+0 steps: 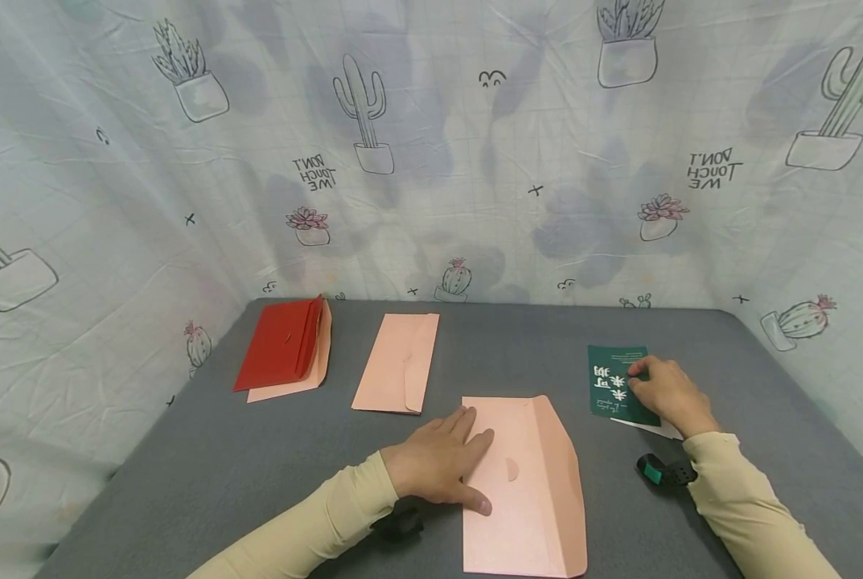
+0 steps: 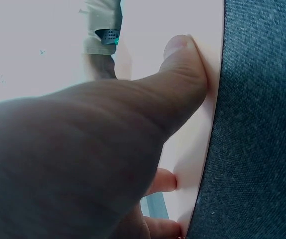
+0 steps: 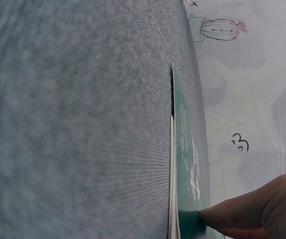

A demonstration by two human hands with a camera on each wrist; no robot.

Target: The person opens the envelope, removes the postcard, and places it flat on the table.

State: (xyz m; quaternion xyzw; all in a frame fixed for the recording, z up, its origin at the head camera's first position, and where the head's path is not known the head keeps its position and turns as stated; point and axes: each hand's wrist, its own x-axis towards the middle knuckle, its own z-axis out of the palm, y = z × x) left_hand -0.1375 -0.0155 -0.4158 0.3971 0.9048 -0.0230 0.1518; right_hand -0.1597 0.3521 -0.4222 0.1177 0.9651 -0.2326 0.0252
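A pink envelope [image 1: 499,539] lies on the table with its flap [image 1: 563,482] folded out to the right. My left hand [image 1: 438,458] rests on its left part, fingers spread and thumb apart. In the left wrist view the thumb [image 2: 183,64] presses near the envelope's edge. At the right, my right hand [image 1: 670,394] touches a green card [image 1: 605,394] with white lettering, thumb and forefinger close together on its face. White card edges [image 3: 172,174] show beneath the green one. Whether the fingers pinch the card is hidden.
Another pink envelope [image 1: 395,362] lies beyond my left hand, its long side towards me. Further left, red envelopes [image 1: 275,342] lie on a pink one [image 1: 318,370]. A patterned cloth [image 1: 438,161] hangs behind the grey table [image 1: 518,346].
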